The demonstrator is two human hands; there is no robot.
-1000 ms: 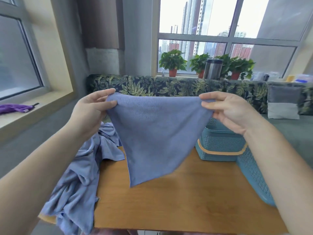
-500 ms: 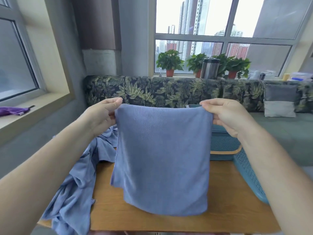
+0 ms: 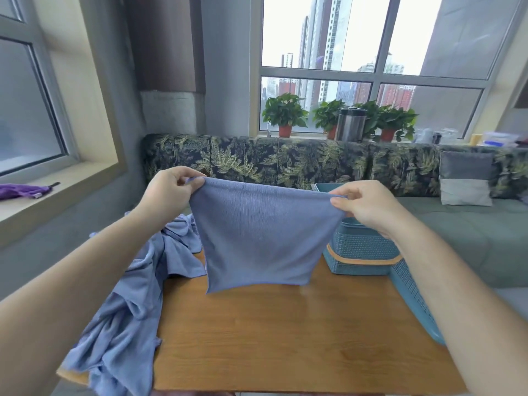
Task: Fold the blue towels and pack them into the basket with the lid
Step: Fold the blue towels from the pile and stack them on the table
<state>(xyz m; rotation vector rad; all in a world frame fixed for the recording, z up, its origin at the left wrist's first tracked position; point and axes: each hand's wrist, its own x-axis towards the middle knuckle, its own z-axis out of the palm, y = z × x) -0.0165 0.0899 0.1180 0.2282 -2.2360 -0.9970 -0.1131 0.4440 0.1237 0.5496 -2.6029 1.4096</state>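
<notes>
Two hands are holding one towel (image 3: 263,238) up over the table (image 3: 285,338). The left hand (image 3: 168,192) is pinching its top left corner between thumb and fingers, and the right hand (image 3: 368,207) is pinching the top right corner the same way. A second back the towel was drooping to a point; half a second back it was hanging long and straight, its lower edge low over the wood. Now it is hanging shorter and wider at the top, with its lower edge clear of the table and nearer the basket (image 3: 360,252), which is standing at the far right behind the right hand. I judge that the cloth is being squared up and swung out to be laid flat for a first fold, not yet folded. More towels are lying in a heap (image 3: 137,295) at the left edge, spilling off it, so most of the job is waiting.
</notes>
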